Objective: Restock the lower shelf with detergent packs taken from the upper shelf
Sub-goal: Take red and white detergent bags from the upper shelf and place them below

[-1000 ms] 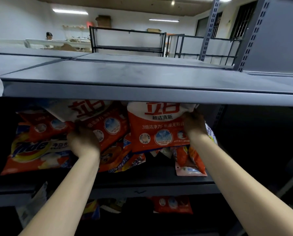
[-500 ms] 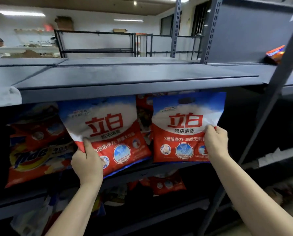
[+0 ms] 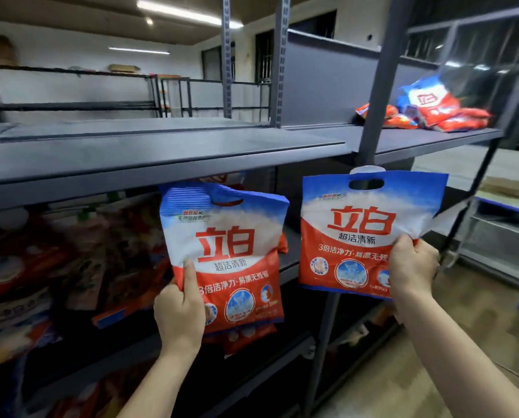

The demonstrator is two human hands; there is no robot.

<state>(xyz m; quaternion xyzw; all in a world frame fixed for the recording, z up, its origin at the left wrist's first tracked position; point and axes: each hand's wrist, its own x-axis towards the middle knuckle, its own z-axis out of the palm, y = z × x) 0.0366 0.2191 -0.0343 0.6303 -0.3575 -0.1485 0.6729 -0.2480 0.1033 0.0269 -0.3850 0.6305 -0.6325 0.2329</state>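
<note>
Gripping one detergent pack [image 3: 225, 254] in left hand [image 3: 180, 315], another pack [image 3: 360, 233] in right hand [image 3: 412, 267].

Both detergent packs read 立白 in big red w/ 超洁清新 under it & a white "3倍洁净力" line, on the pack above the left-hand fingers [image 3: 189, 276] and the pack left of the right-hand fingers [image 3: 403, 245]; other print too small/blurred.

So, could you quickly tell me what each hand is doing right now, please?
Left hand: grips the left detergent pack by its lower left edge.
Right hand: grips the right detergent pack at its lower right.
</note>
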